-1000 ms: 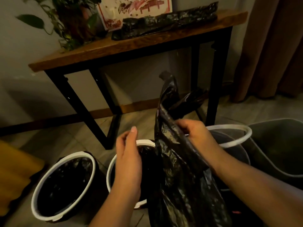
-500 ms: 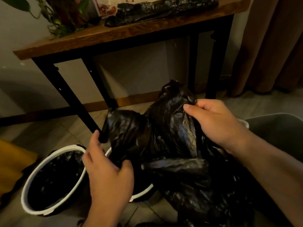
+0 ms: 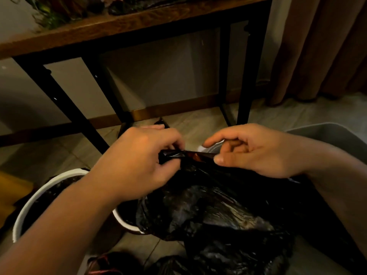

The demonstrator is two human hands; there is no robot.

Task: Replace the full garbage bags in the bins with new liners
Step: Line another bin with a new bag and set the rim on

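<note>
Your left hand point(image 3: 139, 163) has come up to the bag point(image 3: 218, 211) and now grips its top edge, while your right hand point(image 3: 264, 151) pinches the same edge just beside it. The bag sags over the middle bin point(image 3: 127, 226).

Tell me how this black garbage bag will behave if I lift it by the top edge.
Likely floppy: the black bag sags in crumpled folds below the left hand and right hand. Its glossy film looks slippery, so pinch firmly.
</note>
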